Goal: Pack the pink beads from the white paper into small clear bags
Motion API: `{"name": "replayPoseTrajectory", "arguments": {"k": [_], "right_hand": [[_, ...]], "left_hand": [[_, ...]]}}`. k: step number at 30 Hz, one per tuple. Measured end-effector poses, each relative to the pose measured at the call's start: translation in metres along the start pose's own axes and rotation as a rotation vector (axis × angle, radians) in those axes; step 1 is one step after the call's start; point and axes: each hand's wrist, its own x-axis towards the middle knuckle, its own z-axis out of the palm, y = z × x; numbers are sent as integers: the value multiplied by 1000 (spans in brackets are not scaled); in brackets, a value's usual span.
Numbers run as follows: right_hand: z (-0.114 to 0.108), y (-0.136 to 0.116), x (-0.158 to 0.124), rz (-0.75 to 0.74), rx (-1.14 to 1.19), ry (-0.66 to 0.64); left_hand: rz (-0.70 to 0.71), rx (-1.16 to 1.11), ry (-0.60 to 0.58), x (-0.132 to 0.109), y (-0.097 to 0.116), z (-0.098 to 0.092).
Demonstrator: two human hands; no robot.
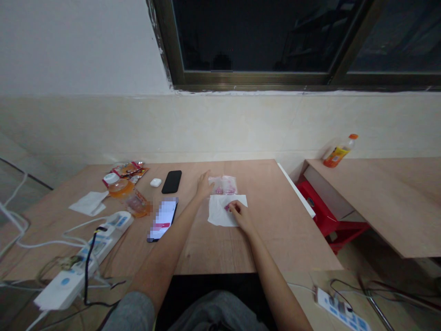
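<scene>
A white paper sheet [218, 217] lies on the wooden table [213, 253], with a small cluster of dark pink bits [227, 208] on it. My right hand [238, 212] is over the sheet's right part, its thumb and index fingertips pinched together beside the bits; what they hold, if anything, is too small to name. Just behind the sheet lie clear plastic bags [229, 185] with pink bits inside. My left hand [204, 185] rests at the left edge of these bags, its fingers partly spread, the fingertips close to the plastic.
To the left are a black phone [172, 182], a lit phone [163, 219], a white earphone case [155, 182], an orange drink bottle [132, 197], snack packets [129, 168], tissue [89, 203] and a power strip [99, 243]. Another bottle [339, 154] stands on the right table above a red stool [319, 211].
</scene>
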Motion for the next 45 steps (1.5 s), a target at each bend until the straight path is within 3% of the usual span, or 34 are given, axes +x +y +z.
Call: {"name": "replayPoseTrajectory", "arguments": {"k": [3,6,12,19,21,24,28,31,34,39,45], "right_hand": [[0,1,0,-2,-11,-5],[0,1,0,2,-28,-13],[-2,1,0,-8,-41,-15],[-1,2,0,-3,-41,-10],[-1,0,-1,-5,-36,-10],[-1,-2,-1,-3,-26,-12],[0,-1,-1,-3,-22,-13],[1,1,-1,-9,-34,-7],[1,1,-1,-12,-36,-6],[0,-2,-1,-10,-25,-15],[0,-1,-1,-5,-30,-12]], "left_hand": [[192,300,-125,-12,3,0],[236,426,-206,-18,4,7],[220,453,-256,-19,1,20],[214,445,-291,-19,-1,15],[225,420,-263,-22,3,8],[187,368,-106,-36,11,-8],[-62,477,97,-72,19,-28],[-176,598,96,-99,17,-33],[-176,642,35,-114,10,-33],[-87,568,-55,-115,-2,-38],[-83,574,-42,-109,-9,-37]]}}
